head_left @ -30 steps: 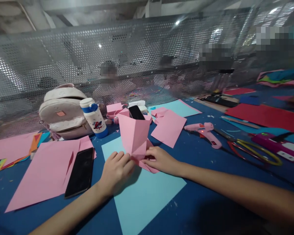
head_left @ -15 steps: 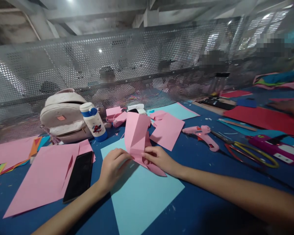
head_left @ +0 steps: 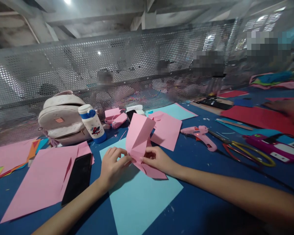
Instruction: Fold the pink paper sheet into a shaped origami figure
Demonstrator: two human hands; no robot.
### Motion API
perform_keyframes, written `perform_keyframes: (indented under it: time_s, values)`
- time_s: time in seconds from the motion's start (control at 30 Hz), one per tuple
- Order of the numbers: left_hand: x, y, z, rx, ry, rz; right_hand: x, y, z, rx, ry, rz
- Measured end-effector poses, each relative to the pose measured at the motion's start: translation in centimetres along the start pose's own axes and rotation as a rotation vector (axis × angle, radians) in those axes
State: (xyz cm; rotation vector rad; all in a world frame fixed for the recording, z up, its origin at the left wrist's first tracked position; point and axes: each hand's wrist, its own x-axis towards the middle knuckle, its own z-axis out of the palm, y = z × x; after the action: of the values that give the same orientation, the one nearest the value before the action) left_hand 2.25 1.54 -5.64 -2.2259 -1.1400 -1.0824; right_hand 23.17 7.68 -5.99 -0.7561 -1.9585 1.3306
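Note:
A folded piece of pink paper (head_left: pixel 139 132) stands upright between my hands, with a curved flap reaching down to the right. My left hand (head_left: pixel 114 166) pinches its lower left edge between thumb and fingers. On the other side, my right hand (head_left: pixel 159 160) grips the lower right part, its fingertips close to those of my left hand. Beneath both hands a light blue sheet (head_left: pixel 142 202) lies on the dark blue table (head_left: pixel 191 202).
Left are pink sheets (head_left: pixel 41 176), a black phone (head_left: pixel 77 176), a backpack (head_left: pixel 63 120) and a bottle (head_left: pixel 93 125). Right are a pink glue gun (head_left: pixel 201 133), scissors (head_left: pixel 253 153), a purple device (head_left: pixel 271 147) and red paper (head_left: pixel 259 116). Another person's hand (head_left: pixel 289 109) shows at the right edge.
The upright part of the pink paper has tilted and turned slightly to the right, and its lower fold has bent. Both hands keep their hold. The whole view has shifted slightly.

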Motion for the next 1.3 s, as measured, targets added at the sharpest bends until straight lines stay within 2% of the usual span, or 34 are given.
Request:
perform_keyframes:
  time_s: [0.3, 0.5, 0.63, 0.87, 0.97, 1.13, 1.3]
  values:
    - [-0.1, 0.2, -0.3, -0.139, -0.012, -0.096, 0.1, 0.1, 0.0, -0.051, 0.014, 0.014]
    - [-0.4, 0.1, -0.2, -0.424, -0.067, -0.310, 0.1, 0.4, 0.0, -0.066, -0.033, -0.061]
    - [-0.5, 0.0, -0.1, -0.501, -0.058, -0.381, -0.1, 0.6, 0.0, -0.078, -0.069, -0.082]
    - [-1.0, 0.1, -0.1, -0.509, -0.028, -0.376, 0.0, 0.4, -0.2, -0.138, -0.082, -0.173]
    - [-1.3, 0.2, -0.1, -0.505, -0.018, -0.363, -0.1, 0.1, -0.4, -0.155, -0.149, -0.238]
    - [-1.5, 0.3, -0.2, -0.496, -0.021, -0.354, -0.8, -0.4, -0.6, -0.208, -0.257, -0.147]
    - [-1.3, 0.4, -0.2, -0.480, -0.012, -0.347, -1.4, -0.7, -0.2, -0.389, -0.204, -0.145]
